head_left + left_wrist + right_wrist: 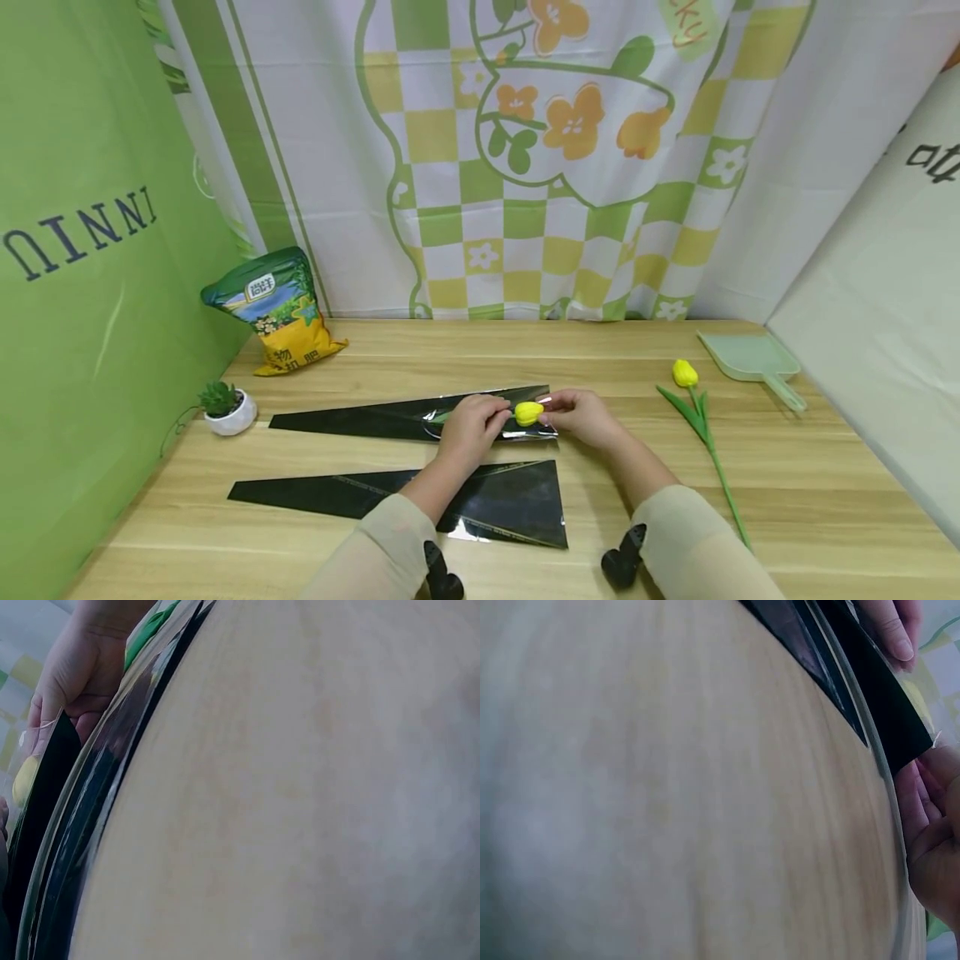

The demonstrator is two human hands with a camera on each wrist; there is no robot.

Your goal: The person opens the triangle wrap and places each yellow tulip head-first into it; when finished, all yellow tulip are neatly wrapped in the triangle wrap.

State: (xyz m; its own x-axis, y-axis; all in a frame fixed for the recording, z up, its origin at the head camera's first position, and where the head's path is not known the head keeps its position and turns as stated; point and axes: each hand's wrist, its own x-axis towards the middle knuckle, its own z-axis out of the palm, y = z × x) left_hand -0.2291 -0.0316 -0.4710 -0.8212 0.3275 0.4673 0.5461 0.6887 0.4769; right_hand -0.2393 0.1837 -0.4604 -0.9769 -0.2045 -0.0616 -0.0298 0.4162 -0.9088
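A yellow tulip lies in a long, tapering black flower sleeve with a clear front, its bloom near the wide right end. My left hand pinches the tulip just below the bloom. Fingers of my right hand hold the sleeve's wide edge beside the bloom. In the right wrist view, the right hand has its fingers under the black edge. From the left wrist, the same right hand shows at the corner. A second black sleeve lies flat nearer me, partly under my left forearm.
Another yellow tulip with a green stem lies to the right. A pale green dustpan sits at the back right. On the left stand a potted succulent and a colourful plastic bag. Printed cloth hangs behind the wooden table.
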